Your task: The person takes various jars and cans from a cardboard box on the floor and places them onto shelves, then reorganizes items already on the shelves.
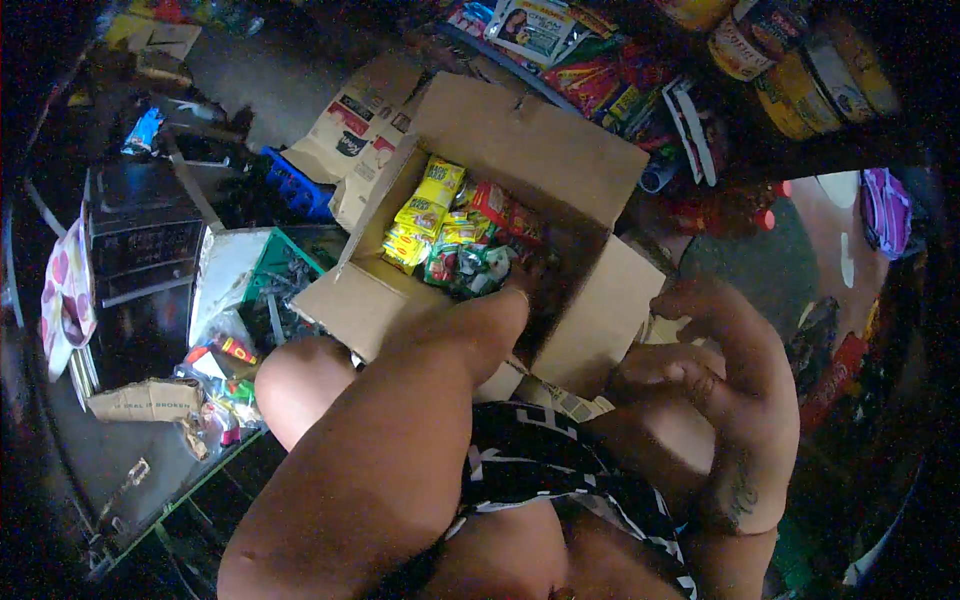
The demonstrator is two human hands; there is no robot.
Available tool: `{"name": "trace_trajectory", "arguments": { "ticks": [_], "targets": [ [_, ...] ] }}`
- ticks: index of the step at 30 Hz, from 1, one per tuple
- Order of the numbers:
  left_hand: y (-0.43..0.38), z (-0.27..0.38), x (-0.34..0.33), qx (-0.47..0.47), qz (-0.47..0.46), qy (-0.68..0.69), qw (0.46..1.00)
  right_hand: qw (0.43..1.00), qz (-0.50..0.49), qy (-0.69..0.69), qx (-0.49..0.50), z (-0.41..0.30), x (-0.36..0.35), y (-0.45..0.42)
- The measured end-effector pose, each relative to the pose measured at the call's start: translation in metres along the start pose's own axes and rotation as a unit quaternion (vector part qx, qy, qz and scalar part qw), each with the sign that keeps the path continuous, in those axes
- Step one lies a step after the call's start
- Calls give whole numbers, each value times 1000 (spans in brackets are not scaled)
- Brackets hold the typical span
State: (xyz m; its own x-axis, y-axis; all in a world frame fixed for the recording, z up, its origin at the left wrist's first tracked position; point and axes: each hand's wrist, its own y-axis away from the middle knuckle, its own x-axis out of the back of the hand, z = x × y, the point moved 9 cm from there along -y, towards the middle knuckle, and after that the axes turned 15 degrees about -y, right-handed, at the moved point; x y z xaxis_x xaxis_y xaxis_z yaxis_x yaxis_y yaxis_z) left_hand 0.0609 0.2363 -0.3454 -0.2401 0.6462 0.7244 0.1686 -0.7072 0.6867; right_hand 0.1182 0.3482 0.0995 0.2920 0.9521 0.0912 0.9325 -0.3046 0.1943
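In front of me an open cardboard box (600, 300) stands tilted, its flaps folded outward. Yellow seasoning sachets (431, 202), joined in strips, lie at its left side. Beside them are red sachets (506, 210) and green-and-silver sachets (480, 266). My left hand (521, 277) reaches into the box near the green sachets; shadow and the wrist hide its fingers. Just outside the right flap is my right hand (705, 337), fingers curved and apart, one fingertip near the flap's edge. Whether it touches the flap is unclear.
Sachets and packets (532, 30) crowd a rack at the top, beside plastic tubs (739, 49). A blue plastic basket (296, 184) and flattened printed carton (360, 135) lie behind the box. At left are a green-edged container (255, 255), plastic bags (225, 360) and torn cardboard (146, 401).
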Motion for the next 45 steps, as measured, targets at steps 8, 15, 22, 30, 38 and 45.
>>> {"name": "trace_trajectory", "arguments": {
  "ticks": [8,15,22,30,38,45],
  "targets": [
    [-6,-1,-7,-53,-43,75,995,999,-5,4,-46,11,10,4],
    [-4,3,-2,-57,-39,73,995,998,6,49,-31,6,20,4],
    [-9,-2,-4,-47,-12,57,997,989,-79,119,25,9,-2,3],
    [13,-20,25,-70,-6,83,994,980,-120,156,-10,29,-6,-9],
    [157,-71,215,-123,162,330,922,986,-29,151,59,28,4,-33],
    [317,-18,373,-282,247,373,849,938,44,-336,-80,49,-19,-40]
  ]
}}
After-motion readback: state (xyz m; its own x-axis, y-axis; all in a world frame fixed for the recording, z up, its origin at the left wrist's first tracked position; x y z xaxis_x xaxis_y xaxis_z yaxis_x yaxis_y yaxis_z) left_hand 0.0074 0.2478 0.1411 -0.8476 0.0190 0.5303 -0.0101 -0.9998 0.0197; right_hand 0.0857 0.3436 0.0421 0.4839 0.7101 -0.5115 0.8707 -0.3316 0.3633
